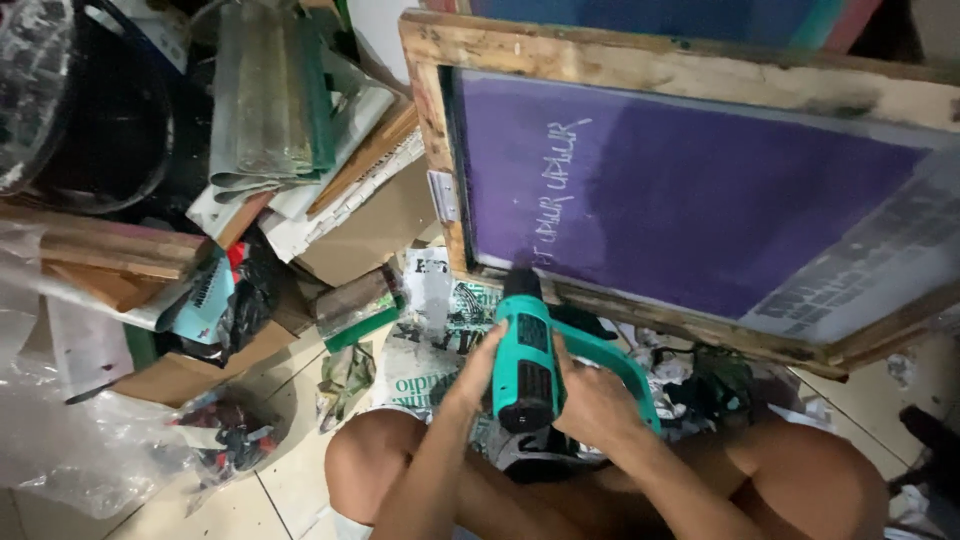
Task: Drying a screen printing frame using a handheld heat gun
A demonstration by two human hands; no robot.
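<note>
A teal and black heat gun (527, 350) points its black nozzle at the lower left corner of a purple mesh screen (680, 190) set in a worn wooden frame (620, 60). My left hand (478, 372) grips the gun's left side. My right hand (592, 398) wraps the right side, by the teal handle loop. The screen leans tilted in front of me, with pale lettering on its purple coating. My bare knees are at the bottom of the view.
Crumpled newspaper (425, 350) lies on the tiled floor under the gun. At left are a clear plastic bag (60, 430), cardboard (190, 370), stacked wooden frames (110, 250), folded green cloth (270, 100) and a black bucket (90, 110). Dark rags (720, 385) lie below the frame.
</note>
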